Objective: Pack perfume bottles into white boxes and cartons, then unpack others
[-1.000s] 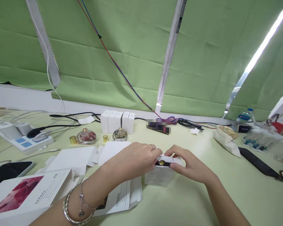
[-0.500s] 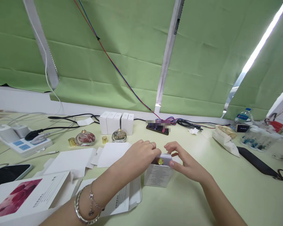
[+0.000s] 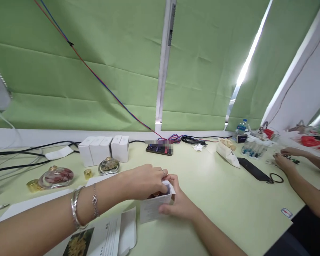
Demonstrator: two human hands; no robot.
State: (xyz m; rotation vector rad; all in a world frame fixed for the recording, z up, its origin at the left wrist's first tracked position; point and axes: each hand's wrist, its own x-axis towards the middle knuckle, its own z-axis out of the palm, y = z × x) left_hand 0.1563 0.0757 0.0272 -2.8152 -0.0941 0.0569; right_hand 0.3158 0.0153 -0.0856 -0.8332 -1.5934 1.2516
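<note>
A small white carton (image 3: 152, 209) stands on the pale green table (image 3: 218, 199) in front of me. My right hand (image 3: 179, 203) wraps round its right side and holds it. My left hand (image 3: 145, 180), with bracelets on the wrist, lies over the open top, fingers curled down onto the flap. Something gold-brown shows just inside the top, under those fingers. Two round glass bottles, one red (image 3: 56, 177) and one gold (image 3: 109, 165), sit further left with loose gold caps (image 3: 88, 174) beside them.
A row of white boxes (image 3: 104, 150) stands at the back. Flat printed cartons (image 3: 96, 238) lie near my left forearm. Cables, a black device (image 3: 159, 149), a white bag (image 3: 228, 153) and a water bottle (image 3: 241, 128) lie behind. Another person's hands (image 3: 282, 160) work at the right.
The view has swung to the right, bringing another person's arms into sight. My left hand has come down over the carton's top, and my right hand has shifted to its side.
</note>
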